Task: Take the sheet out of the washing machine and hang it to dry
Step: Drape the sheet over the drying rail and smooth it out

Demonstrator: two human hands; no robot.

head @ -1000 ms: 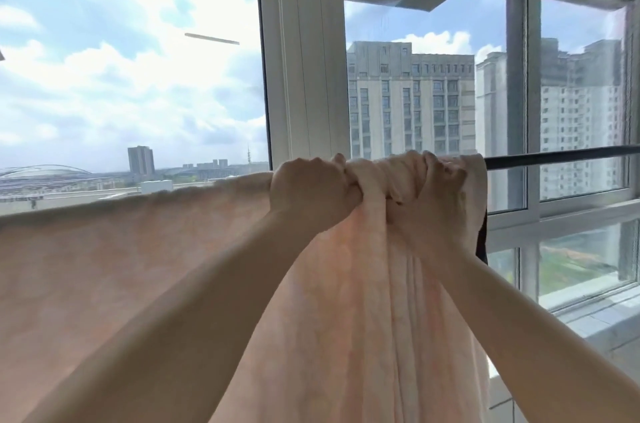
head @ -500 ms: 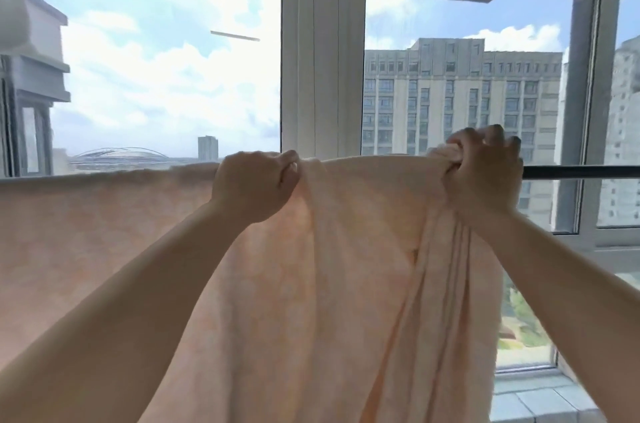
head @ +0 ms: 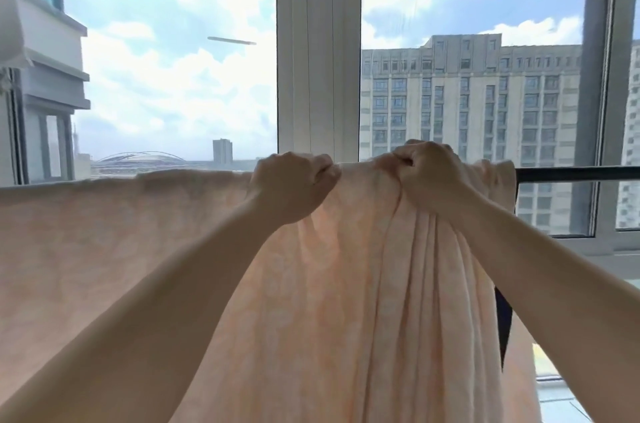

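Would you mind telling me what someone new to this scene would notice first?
Most striking is the peach sheet draped over a dark rail across the window, smooth on the left and bunched on the right. The left hand and right hand grip its top edge at centre. Beyond the glass stands a tall grey building.

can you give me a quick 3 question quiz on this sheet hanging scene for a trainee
1. True or false: both hands grip the sheet at the rail.
2. Which part of the sheet is bunched in folds? A) under the left hand B) under the right hand
3. Fill in: to the right of the sheet, the rail is ____.

Key
1. True
2. B
3. bare
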